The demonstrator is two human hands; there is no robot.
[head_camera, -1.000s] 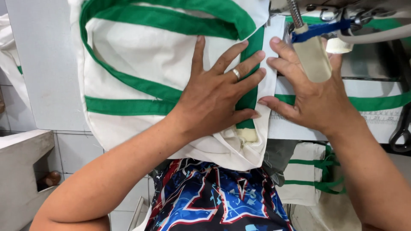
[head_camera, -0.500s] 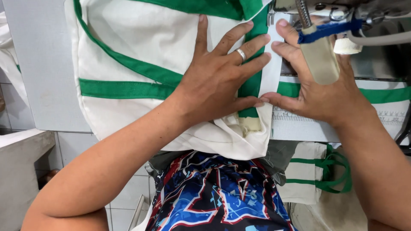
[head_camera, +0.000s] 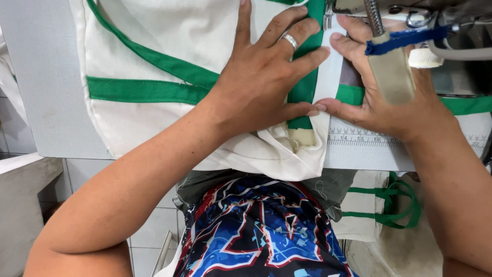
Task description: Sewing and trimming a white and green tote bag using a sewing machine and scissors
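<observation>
Both hands are pressing flat, fingers spread: left hand (head_camera: 261, 77) is lying on the green strap (head_camera: 306, 87) running away lengthwise, right hand (head_camera: 382, 95) just beside.

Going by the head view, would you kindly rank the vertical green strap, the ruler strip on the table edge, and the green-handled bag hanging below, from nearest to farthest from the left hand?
From the left hand:
1. Vertical green strap: under its fingers, touching.
2. Ruler strip: to the right, on the table edge below the right hand.
3. Green-handled bag: lower right, hanging below the table.
</observation>
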